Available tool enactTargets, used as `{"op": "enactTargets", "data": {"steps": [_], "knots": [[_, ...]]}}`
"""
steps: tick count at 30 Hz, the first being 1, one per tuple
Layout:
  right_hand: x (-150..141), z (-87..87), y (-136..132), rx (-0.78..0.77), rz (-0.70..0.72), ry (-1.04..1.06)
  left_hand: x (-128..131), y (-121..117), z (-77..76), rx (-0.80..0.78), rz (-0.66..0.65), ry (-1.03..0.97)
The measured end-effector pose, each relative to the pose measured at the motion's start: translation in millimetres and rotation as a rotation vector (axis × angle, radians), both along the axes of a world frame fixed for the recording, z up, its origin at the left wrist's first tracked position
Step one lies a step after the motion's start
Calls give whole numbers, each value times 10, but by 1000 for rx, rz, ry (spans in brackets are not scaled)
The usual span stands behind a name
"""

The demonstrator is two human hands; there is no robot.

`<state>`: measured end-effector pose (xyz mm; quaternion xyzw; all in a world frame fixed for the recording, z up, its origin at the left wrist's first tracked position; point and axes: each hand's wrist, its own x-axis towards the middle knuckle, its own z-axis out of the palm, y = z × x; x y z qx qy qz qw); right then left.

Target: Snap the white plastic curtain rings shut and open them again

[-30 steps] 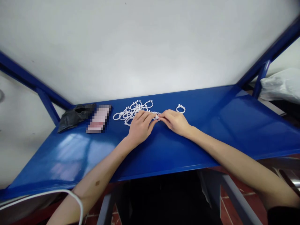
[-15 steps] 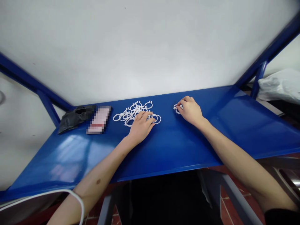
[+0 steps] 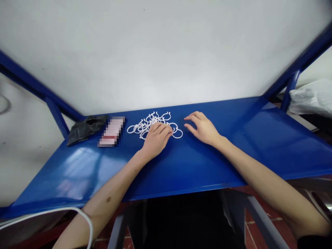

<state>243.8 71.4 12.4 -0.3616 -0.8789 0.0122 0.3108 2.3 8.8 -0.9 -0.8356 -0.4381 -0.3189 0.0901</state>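
A loose pile of white plastic curtain rings [image 3: 138,128], several of them gapped with small ball tips, lies on the blue table [image 3: 176,166]. Over the pile's right part rests my left hand [image 3: 156,138], its fingers bent and the fingertips pressed together at a white ring [image 3: 177,134] on the right edge. My right hand [image 3: 203,128] hovers just right of the pile, thumb and fingers apart, and nothing shows between them. Whatever lies beneath either palm is hidden.
Left of the pile lie a blurred-out pink-and-white flat item [image 3: 111,132] and a crumpled black bag [image 3: 84,130]. A white wall [image 3: 166,52] rises behind the table. Blue frame bars [image 3: 55,116] slope along both sides. A white cable [image 3: 62,209] crosses my left forearm.
My right hand has opened and moved slightly left toward the pile; the white rings that were at its fingertips no longer show there. My left fingers have drawn closer together over the pile.
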Motion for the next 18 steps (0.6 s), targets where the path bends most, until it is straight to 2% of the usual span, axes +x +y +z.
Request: {"op": "enactTargets", "data": {"steps": [3, 7, 10, 13, 18], "knots": [[-135, -45, -134, -73, 160, -20, -3, -5, 8, 27, -11, 0], [-228, -123, -236, -226, 259, 46, -12, -1, 1, 88, -64, 19], [-237, -159, -236, -328, 241, 223, -7, -8, -11, 119, -102, 47], [-221, -163, -201, -358, 190, 371, 15, -26, -23, 124, -139, 79], [-196, -132, -172, -357, 200, 361, 61, -58, -12, 173, -194, 41]]}}
